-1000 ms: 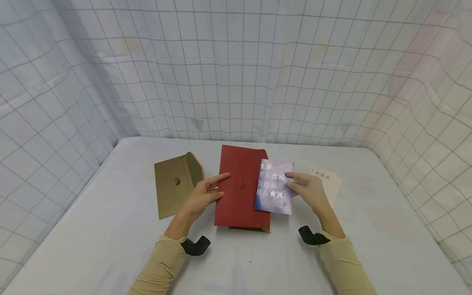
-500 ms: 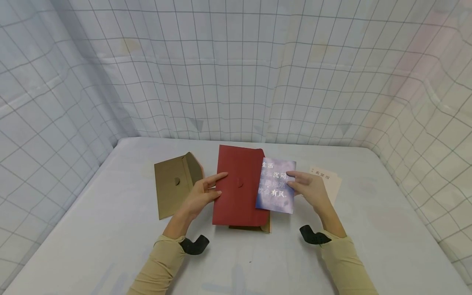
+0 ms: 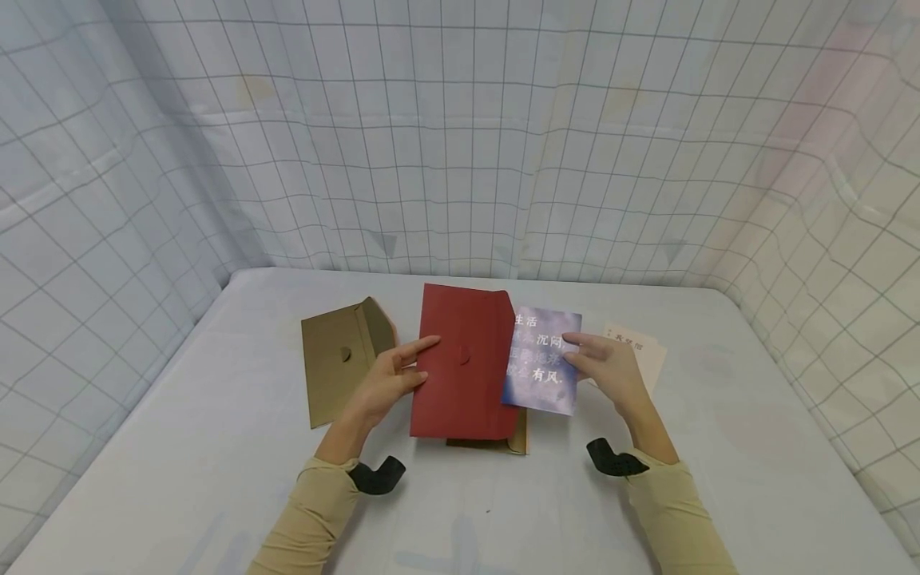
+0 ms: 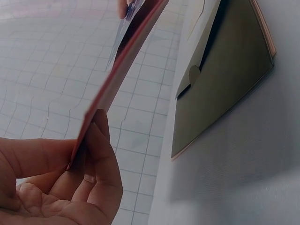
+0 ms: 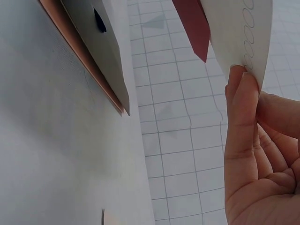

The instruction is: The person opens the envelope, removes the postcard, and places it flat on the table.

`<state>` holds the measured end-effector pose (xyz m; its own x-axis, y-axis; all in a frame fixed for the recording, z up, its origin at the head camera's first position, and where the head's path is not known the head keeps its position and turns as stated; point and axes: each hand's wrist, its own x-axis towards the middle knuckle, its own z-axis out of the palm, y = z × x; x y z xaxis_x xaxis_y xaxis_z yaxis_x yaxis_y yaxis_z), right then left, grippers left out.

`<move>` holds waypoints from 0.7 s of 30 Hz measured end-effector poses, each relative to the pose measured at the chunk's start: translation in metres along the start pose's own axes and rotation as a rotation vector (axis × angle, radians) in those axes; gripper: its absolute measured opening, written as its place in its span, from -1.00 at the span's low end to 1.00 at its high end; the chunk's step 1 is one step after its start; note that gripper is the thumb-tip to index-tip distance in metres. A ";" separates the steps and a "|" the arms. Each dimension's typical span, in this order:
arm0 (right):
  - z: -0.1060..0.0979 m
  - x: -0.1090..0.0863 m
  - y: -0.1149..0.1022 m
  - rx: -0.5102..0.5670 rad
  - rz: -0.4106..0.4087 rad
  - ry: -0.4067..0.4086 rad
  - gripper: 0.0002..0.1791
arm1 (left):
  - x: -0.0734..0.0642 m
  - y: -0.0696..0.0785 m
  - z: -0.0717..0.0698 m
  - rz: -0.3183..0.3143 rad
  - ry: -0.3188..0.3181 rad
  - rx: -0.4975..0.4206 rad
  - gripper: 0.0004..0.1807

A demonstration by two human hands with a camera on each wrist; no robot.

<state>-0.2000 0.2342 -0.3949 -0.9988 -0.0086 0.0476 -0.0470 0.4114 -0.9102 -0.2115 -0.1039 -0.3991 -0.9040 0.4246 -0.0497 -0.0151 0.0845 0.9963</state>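
My left hand [image 3: 384, 387] pinches the left edge of a red envelope [image 3: 463, 375], thumb on one face and fingers on the other, also seen in the left wrist view. The envelope is held above the table with its round clasp tab facing me. At its right end, my right hand [image 3: 611, 367] pinches the right edge of a purple card [image 3: 542, 363] with white Chinese lettering. The card's left end overlaps the envelope's right end; whether it is tucked inside I cannot tell. In the right wrist view the card's pale back [image 5: 239, 28] shows with a looped line, beside a red flap [image 5: 194, 28].
A gold envelope [image 3: 334, 363] with an open flap lies on the white table [image 3: 216, 479] to the left. Another gold envelope [image 3: 477, 444] peeks out beneath the red one. Pale printed cards [image 3: 649, 363] lie behind my right hand. Grid-patterned curtains [image 3: 467, 144] stand around the table.
The red envelope has drifted a little left with my left hand. The purple card has shifted slightly right with my right hand, so their overlap is narrower.
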 end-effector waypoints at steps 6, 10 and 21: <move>-0.002 0.000 0.000 -0.013 -0.004 0.005 -0.54 | -0.001 0.003 0.000 -0.005 0.015 -0.006 -0.37; -0.004 0.000 0.001 -0.015 -0.006 0.011 -0.54 | -0.001 0.003 -0.002 -0.006 0.021 -0.007 -0.37; -0.007 -0.001 0.002 0.002 -0.012 0.018 -0.52 | -0.001 0.002 -0.006 0.006 0.025 -0.011 -0.37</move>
<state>-0.1988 0.2413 -0.3936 -0.9978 0.0031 0.0663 -0.0592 0.4100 -0.9102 -0.2129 -0.1098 -0.3971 -0.9143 0.4028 -0.0416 -0.0136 0.0723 0.9973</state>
